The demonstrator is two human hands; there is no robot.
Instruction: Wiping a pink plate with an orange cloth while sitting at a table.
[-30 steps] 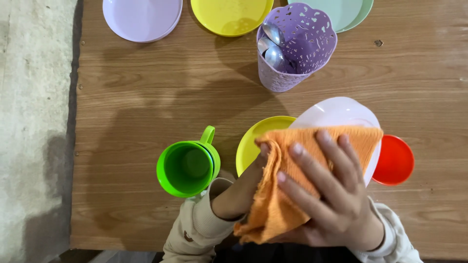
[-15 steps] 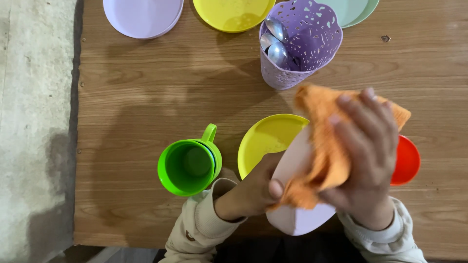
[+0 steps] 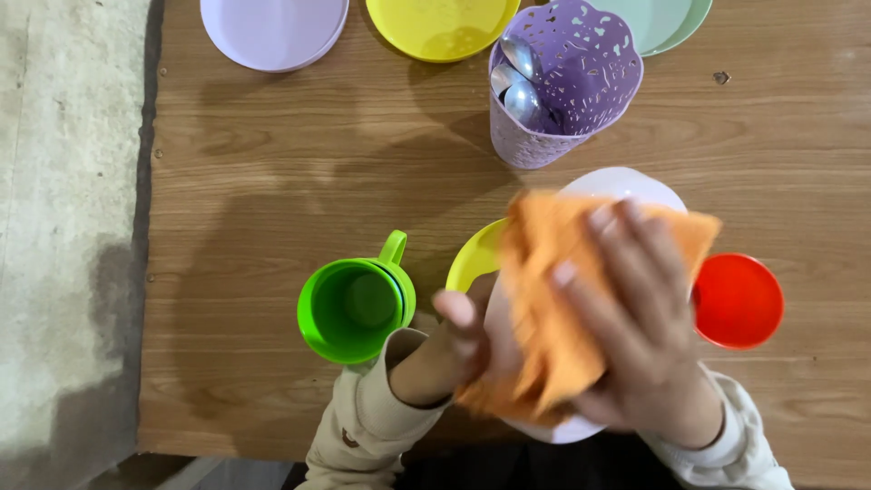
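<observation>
Two bare hands, the left hand (image 3: 454, 349) and the right hand (image 3: 635, 336), emerge from cream long sleeves with ribbed cuffs; a small brown mark sits on the left sleeve below the wrist.

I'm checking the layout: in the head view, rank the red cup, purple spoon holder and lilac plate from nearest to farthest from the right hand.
1. red cup, just right of the right hand.
2. purple spoon holder, above the hand.
3. lilac plate, far top left.

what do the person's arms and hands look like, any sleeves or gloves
Both hands are bare, no gloves or rings visible. The left hand and right hand come out of cream, soft-looking long sleeves with ribbed cuffs; the left sleeve carries a small dark mark.
</observation>
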